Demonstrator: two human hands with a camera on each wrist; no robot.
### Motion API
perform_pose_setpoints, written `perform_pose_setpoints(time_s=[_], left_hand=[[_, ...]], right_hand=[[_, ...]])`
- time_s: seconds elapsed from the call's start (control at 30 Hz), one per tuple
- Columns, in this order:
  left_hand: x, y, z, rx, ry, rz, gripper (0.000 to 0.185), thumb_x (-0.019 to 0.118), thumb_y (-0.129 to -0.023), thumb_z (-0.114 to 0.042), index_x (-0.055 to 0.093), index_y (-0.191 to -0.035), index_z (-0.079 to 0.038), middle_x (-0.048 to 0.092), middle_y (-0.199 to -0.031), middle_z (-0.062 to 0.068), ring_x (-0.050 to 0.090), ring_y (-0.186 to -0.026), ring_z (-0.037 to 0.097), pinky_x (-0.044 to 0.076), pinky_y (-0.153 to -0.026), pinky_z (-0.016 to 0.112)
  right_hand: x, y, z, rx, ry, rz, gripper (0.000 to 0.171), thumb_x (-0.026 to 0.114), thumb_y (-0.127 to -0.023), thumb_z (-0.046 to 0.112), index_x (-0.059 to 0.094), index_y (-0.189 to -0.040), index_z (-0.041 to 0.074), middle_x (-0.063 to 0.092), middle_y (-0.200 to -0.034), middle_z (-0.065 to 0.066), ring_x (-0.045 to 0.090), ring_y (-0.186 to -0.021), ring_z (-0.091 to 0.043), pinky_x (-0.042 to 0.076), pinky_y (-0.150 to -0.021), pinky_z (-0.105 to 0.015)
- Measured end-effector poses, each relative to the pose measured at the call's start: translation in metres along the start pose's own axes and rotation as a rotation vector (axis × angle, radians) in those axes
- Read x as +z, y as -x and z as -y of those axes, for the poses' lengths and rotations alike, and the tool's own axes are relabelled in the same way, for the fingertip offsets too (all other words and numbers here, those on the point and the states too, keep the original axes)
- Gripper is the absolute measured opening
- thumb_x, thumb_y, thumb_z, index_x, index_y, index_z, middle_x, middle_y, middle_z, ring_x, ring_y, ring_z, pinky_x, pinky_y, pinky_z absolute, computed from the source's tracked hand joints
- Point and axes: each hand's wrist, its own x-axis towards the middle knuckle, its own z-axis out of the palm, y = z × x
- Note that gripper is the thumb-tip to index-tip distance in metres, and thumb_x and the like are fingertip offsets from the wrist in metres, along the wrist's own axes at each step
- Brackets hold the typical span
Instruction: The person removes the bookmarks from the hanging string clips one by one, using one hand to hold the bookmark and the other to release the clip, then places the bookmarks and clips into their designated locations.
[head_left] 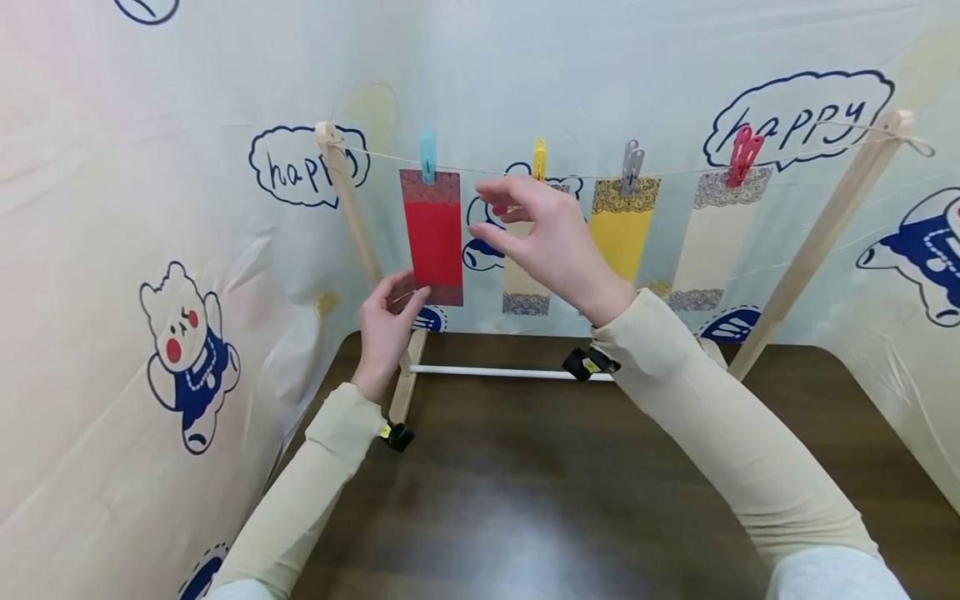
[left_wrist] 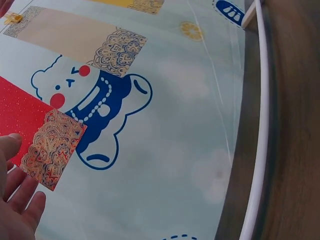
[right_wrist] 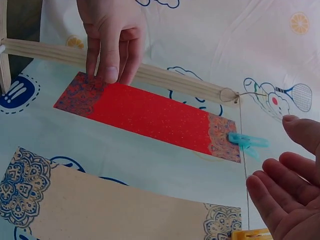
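A red paper card (head_left: 432, 242) with patterned bands at both ends hangs from a string, clipped at its top by a light blue clothespin (head_left: 428, 157). My left hand (head_left: 388, 321) is at the card's lower left edge, thumb in front and fingers behind, pinching it. In the left wrist view the card's lower patterned end (left_wrist: 54, 148) stands out past the thumb. My right hand (head_left: 543, 237) is raised just below the string, thumb and fingers apart with nothing between them. It partly covers a beige card (head_left: 527, 283) that hangs from a yellow clothespin (head_left: 540, 158).
Farther right hang a yellow card (head_left: 621, 242) under a grey clothespin (head_left: 632, 162) and a cream card (head_left: 712, 242) under a red clothespin (head_left: 744, 156). Wooden posts (head_left: 825, 237) hold the string, with a white rod (head_left: 495, 372) low between them above the brown table (head_left: 525, 483).
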Motion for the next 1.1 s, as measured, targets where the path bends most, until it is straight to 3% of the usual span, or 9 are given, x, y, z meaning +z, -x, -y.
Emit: perform_pose_setpoints(time_s=[0.17, 0.33, 0.5, 0.73, 0.93, 1.1], left_hand=[[-0.001, -0.003, -0.005, 0.011, 0.032, 0.041, 0.042, 0.072, -0.098, -0.007, 0.062, -0.138, 0.004, 0.066, -0.132, 0.026, 0.066, -0.12, 0.04, 0.055, -0.101, 0.027], [0.002, -0.013, 0.016, 0.007, 0.049, 0.015, 0.041, 0.072, -0.098, -0.006, 0.063, -0.138, 0.002, 0.067, -0.131, 0.024, 0.066, -0.118, 0.038, 0.055, -0.097, 0.022], [-0.001, -0.02, 0.032, -0.006, 0.07, 0.004, 0.041, 0.073, -0.098, -0.01, 0.064, -0.136, 0.0, 0.069, -0.13, 0.023, 0.068, -0.112, 0.027, 0.055, -0.094, 0.02], [-0.004, -0.018, 0.033, -0.046, 0.105, 0.014, 0.039, 0.077, -0.096, -0.018, 0.068, -0.131, -0.002, 0.071, -0.124, 0.021, 0.068, -0.099, 0.013, 0.057, -0.087, 0.018], [-0.005, -0.019, 0.035, -0.098, 0.041, 0.002, 0.034, 0.076, -0.097, -0.017, 0.071, -0.127, -0.001, 0.071, -0.12, 0.022, 0.067, -0.091, 0.01, 0.055, -0.08, 0.017], [-0.004, -0.021, 0.037, -0.101, 0.029, 0.018, 0.032, 0.076, -0.097, -0.018, 0.073, -0.122, 0.0, 0.075, -0.112, 0.017, 0.066, -0.087, 0.008, 0.055, -0.078, 0.017]], right_hand=[[0.0, -0.003, 0.0, 0.0, 0.029, 0.009, 0.045, 0.076, -0.097, 0.022, 0.065, -0.138, 0.007, 0.067, -0.137, -0.009, 0.068, -0.117, -0.022, 0.054, -0.104, -0.035], [-0.001, -0.009, -0.001, -0.016, 0.049, 0.008, 0.045, 0.075, -0.098, 0.023, 0.064, -0.139, 0.007, 0.067, -0.138, -0.009, 0.07, -0.113, -0.023, 0.054, -0.105, -0.035], [-0.003, -0.018, 0.0, -0.033, 0.061, 0.007, 0.045, 0.075, -0.098, 0.024, 0.065, -0.138, 0.006, 0.067, -0.138, -0.009, 0.069, -0.116, -0.022, 0.055, -0.103, -0.035], [-0.002, -0.034, 0.003, -0.082, 0.077, -0.003, 0.044, 0.073, -0.1, 0.023, 0.064, -0.139, 0.005, 0.066, -0.139, -0.01, 0.064, -0.125, -0.021, 0.054, -0.103, -0.032], [-0.001, -0.049, 0.008, -0.067, 0.094, -0.003, 0.044, 0.072, -0.101, 0.024, 0.063, -0.14, 0.005, 0.066, -0.14, -0.009, 0.064, -0.126, -0.018, 0.052, -0.105, -0.027], [0.0, -0.058, 0.008, -0.039, 0.104, 0.007, 0.045, 0.071, -0.101, 0.024, 0.062, -0.142, 0.006, 0.065, -0.141, -0.01, 0.064, -0.125, -0.019, 0.051, -0.106, -0.026]])
